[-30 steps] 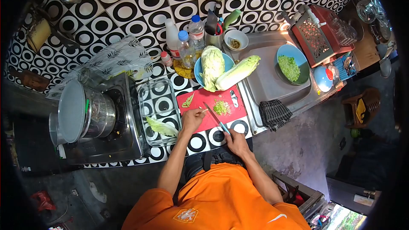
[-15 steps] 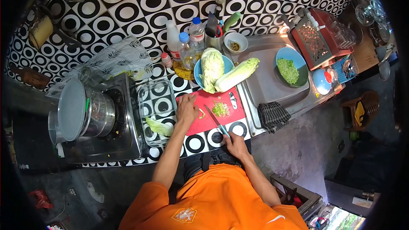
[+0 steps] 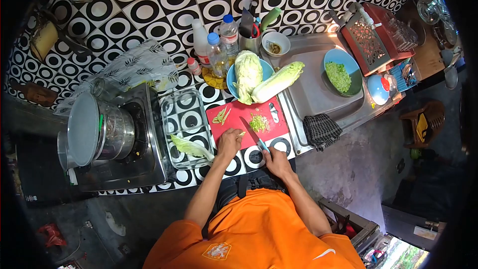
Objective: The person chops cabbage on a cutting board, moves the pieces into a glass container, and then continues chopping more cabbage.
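Gripping one knife (image 3: 253, 136) in right hand (image 3: 275, 162), left hand (image 3: 229, 143) pinching one scrap (image 3: 242, 133), two cabbages (image 3: 248, 75)

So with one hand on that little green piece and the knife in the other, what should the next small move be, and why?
Probably bring the knife down across the green piece. The left hand pins it on the red cutting board, the right hand holds the blade beside it, and a chopped pile lies close by.
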The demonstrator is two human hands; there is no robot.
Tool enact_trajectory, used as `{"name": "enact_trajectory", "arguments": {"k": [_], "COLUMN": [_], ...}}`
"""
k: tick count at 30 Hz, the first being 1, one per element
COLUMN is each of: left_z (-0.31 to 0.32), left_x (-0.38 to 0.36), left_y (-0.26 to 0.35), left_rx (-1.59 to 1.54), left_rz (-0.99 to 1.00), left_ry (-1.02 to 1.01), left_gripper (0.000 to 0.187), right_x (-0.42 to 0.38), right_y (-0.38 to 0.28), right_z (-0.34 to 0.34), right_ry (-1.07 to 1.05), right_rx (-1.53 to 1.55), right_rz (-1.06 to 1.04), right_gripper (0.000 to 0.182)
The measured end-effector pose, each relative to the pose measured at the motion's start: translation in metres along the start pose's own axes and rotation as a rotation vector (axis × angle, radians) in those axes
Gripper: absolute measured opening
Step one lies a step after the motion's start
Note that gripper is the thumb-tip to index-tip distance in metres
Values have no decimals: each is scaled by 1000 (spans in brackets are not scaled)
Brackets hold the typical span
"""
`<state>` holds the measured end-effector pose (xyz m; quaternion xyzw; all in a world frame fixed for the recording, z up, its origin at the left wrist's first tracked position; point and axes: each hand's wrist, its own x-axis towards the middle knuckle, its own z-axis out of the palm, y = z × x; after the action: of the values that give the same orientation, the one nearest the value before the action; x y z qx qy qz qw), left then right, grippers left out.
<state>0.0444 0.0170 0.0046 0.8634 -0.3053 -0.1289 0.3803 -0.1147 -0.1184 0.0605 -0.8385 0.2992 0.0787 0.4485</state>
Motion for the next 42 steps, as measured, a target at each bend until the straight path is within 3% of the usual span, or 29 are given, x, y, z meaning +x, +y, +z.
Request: {"name": "enact_trajectory", "arguments": {"k": [12, 18, 25, 34, 42], "left_z": [11, 12, 17, 18, 22], "left_x": [6, 7, 3, 6, 5], "left_y": [2, 1, 1, 9, 4], "left_rx": [-10, -53, -52, 11, -19], "left_rz": [-18, -28, 6, -134, -128], "left_ry": [-47, -62, -43, -25, -16], "left_gripper": [12, 10, 11, 13, 12], "right_x": [9, 13, 32, 29, 20], "right_y": [-32, -3, -6, -31, -2], "right_z": [-2, 30, 35, 4, 32], "right_ry": [-75, 21, -12, -128, -28], "right_rx": [-333, -291, -309, -317, -285], "right_rz": [11, -40, 8, 73, 40], "right_gripper": [30, 29, 29, 32, 30]}}
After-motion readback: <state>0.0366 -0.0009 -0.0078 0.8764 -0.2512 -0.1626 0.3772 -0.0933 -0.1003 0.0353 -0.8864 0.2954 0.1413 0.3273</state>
